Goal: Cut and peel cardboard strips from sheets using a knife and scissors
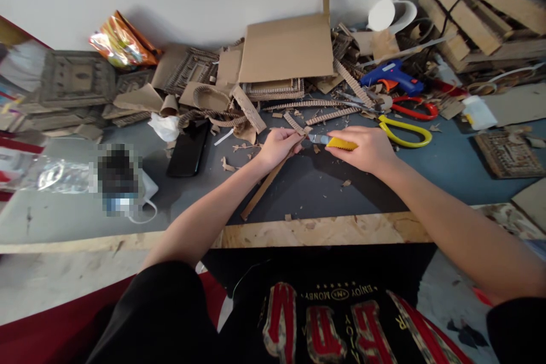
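Over the dark surface (213,193), I have the left grip (278,147) pinching a narrow cardboard strip (264,189) that slants nearward; my right grip (363,147) clasps a yellow cutter (342,144), blade pointing left.

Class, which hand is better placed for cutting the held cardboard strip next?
Likely the right hand: it holds the yellow utility knife, pointed toward the cardboard strip in the left hand.

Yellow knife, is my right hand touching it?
Touching. The head view shows the right hand gripping the knife by its yellow body, with no gap between them.
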A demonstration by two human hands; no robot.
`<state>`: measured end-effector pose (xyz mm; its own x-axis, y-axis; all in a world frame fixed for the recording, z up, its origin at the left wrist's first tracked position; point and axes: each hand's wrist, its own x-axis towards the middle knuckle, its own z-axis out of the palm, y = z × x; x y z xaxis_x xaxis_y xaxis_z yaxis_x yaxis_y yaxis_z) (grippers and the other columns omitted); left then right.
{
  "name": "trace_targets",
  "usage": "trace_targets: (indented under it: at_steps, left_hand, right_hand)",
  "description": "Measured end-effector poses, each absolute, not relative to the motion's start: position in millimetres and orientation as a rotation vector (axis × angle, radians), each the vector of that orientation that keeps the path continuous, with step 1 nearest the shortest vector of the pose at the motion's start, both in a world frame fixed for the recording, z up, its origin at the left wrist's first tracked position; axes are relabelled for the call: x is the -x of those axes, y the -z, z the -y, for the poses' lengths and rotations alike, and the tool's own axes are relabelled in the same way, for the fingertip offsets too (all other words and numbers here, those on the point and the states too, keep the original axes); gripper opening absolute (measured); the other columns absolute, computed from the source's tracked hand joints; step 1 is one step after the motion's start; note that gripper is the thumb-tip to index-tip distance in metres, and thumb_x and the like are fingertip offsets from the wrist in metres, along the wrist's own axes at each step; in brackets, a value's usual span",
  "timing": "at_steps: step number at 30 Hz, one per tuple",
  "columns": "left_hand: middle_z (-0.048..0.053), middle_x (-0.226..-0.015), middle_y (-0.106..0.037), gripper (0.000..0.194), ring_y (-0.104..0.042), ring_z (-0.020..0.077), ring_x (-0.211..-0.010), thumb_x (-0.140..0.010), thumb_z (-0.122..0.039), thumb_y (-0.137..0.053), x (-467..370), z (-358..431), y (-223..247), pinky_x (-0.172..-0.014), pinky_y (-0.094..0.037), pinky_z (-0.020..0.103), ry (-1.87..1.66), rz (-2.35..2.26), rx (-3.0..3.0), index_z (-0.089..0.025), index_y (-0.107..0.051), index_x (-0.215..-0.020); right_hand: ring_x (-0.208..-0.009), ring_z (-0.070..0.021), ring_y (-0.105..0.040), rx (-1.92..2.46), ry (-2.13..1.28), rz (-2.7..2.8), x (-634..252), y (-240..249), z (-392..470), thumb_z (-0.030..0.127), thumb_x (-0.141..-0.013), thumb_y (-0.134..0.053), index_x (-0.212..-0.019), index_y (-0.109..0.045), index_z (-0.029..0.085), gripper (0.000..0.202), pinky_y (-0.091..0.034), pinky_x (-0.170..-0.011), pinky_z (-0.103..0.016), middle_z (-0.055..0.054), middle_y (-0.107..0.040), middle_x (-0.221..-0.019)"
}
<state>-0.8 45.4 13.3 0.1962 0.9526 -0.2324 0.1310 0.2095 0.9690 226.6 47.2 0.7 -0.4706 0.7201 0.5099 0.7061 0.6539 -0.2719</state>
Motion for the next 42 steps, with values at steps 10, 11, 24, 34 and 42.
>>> trace_targets:
  at_steps: [10,11,24,34,42]
  left_hand:
    - [-0.006,-0.041,-0.046,0.038,-0.031,0.002,-0.033,-0.093,-0.019,-0.053,1,-45,-13,-0.041,-0.018,0.021,-0.828,-1.232,-1.222,-0.015,-0.054,-0.055]
    - [-0.006,-0.041,-0.046,0.037,-0.031,0.0021,-0.034,-0.093,-0.02,-0.054,1,-45,-12,-0.041,-0.018,0.021,-0.824,-1.229,-1.234,-0.015,-0.055,-0.057]
    - [-0.007,-0.042,-0.046,0.031,-0.033,0.0025,-0.034,-0.092,-0.024,-0.056,1,-46,-8,-0.041,-0.018,0.021,-0.842,-1.218,-1.254,-0.015,-0.059,-0.063]
    - [-0.006,-0.042,-0.045,0.039,-0.032,0.0024,-0.037,-0.092,-0.028,-0.055,2,-45,-4,-0.043,-0.02,0.021,-0.867,-1.181,-1.328,-0.015,-0.054,-0.055]
    - [-0.006,-0.041,-0.047,0.032,-0.033,0.0023,-0.035,-0.092,-0.019,-0.053,0,-44,-6,-0.042,-0.02,0.02,-0.889,-1.206,-1.272,-0.015,-0.058,-0.061]
  right_hand:
    - [-0.08,-0.0195,-0.071,1.108,-0.085,2.247,-228,-1,-47,0.044,-0.084,-0.066,-0.103,-0.077,0.022,0.031,-0.054,-0.07,-0.03,-0.006,-0.076,-0.092]
    - [-0.08,-0.0195,-0.071,1.103,-0.099,2.243,-228,-1,-47,0.044,-0.084,-0.067,-0.103,-0.077,0.022,0.031,-0.055,-0.071,-0.03,-0.006,-0.076,-0.092]
    - [-0.08,-0.0198,-0.072,1.093,-0.145,2.239,-228,-1,-48,0.043,-0.084,-0.066,-0.102,-0.077,0.021,0.031,-0.055,-0.071,-0.03,-0.005,-0.076,-0.092]
    - [-0.08,-0.0196,-0.071,1.091,-0.134,2.257,-229,-1,-48,0.043,-0.083,-0.066,-0.104,-0.076,0.022,0.031,-0.054,-0.071,-0.03,-0.005,-0.076,-0.093]
    - [-0.078,-0.0186,-0.071,1.086,-0.105,2.251,-229,-1,-48,0.043,-0.084,-0.066,-0.103,-0.077,0.021,0.031,-0.053,-0.07,-0.029,-0.006,-0.076,-0.092]
